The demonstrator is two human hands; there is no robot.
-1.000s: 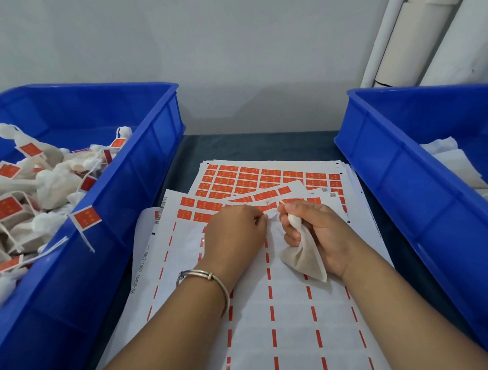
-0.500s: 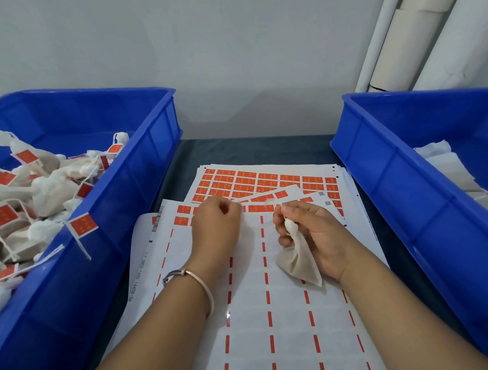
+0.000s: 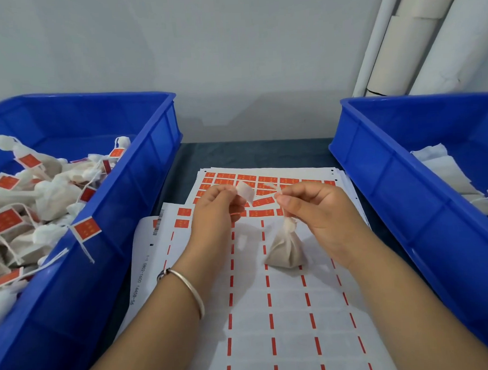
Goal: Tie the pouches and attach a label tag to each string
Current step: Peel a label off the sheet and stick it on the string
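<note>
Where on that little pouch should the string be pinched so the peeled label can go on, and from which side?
Pinch the free string end just above the right hand, coming in from the left with the label that the left hand holds. The pouch hangs bottom-heavy below its tied neck, so the string above is probably the only slim, exposed part a label can fold around.

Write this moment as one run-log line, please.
left hand: pinches peeled label | right hand: pinches string, pouch dangling | step: tag not yet attached
</note>
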